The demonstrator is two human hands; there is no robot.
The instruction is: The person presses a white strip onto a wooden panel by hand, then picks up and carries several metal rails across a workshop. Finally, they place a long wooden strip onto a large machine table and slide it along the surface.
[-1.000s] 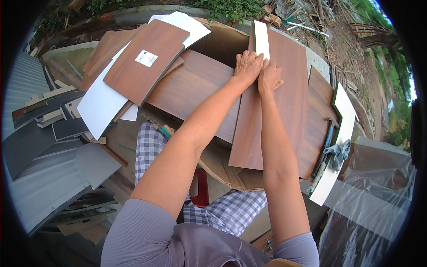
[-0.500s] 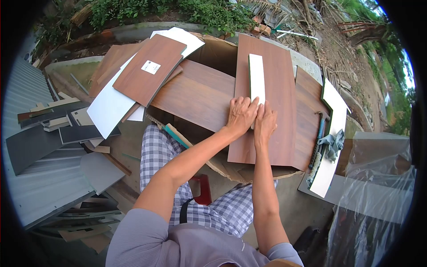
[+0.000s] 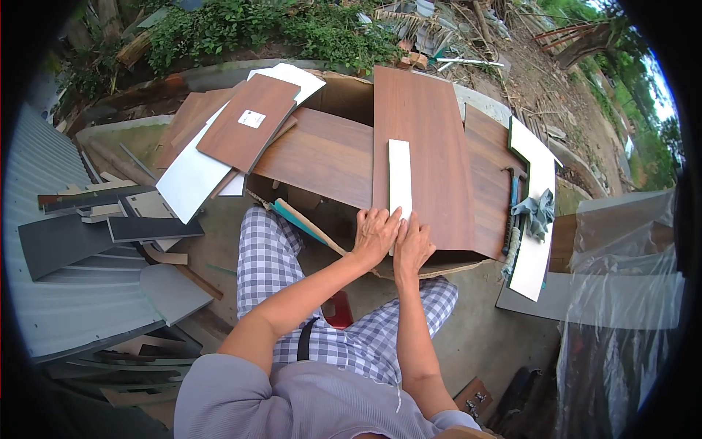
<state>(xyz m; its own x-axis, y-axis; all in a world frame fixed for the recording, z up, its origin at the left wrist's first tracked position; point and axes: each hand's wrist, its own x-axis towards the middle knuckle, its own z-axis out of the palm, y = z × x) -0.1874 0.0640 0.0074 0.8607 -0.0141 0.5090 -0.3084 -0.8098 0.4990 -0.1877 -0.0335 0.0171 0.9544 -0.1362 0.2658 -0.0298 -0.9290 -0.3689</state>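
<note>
A narrow white strip of board (image 3: 400, 175) lies lengthwise on a brown wood-grain panel (image 3: 431, 161). My left hand (image 3: 376, 233) and my right hand (image 3: 414, 245) are side by side at the strip's near end, thumbs close together, fingers curled over its edges. Both hands are closed on the strip and cover its lower end. The panel rests across another wood-grain board (image 3: 322, 154), over an open cardboard box (image 3: 340, 95).
To the left, a brown panel with a label (image 3: 241, 139) lies on white boards (image 3: 190, 179). At right a hammer (image 3: 513, 197) and a grey cloth (image 3: 537, 214) lie by a white board (image 3: 531, 256). Dark offcuts (image 3: 62, 245) cover corrugated metal; clear plastic sheeting (image 3: 614, 314) hangs far right.
Both hands have drawn toward my body along the panel, and the white strip has slid with them to the panel's near end. The view has shifted slightly.
</note>
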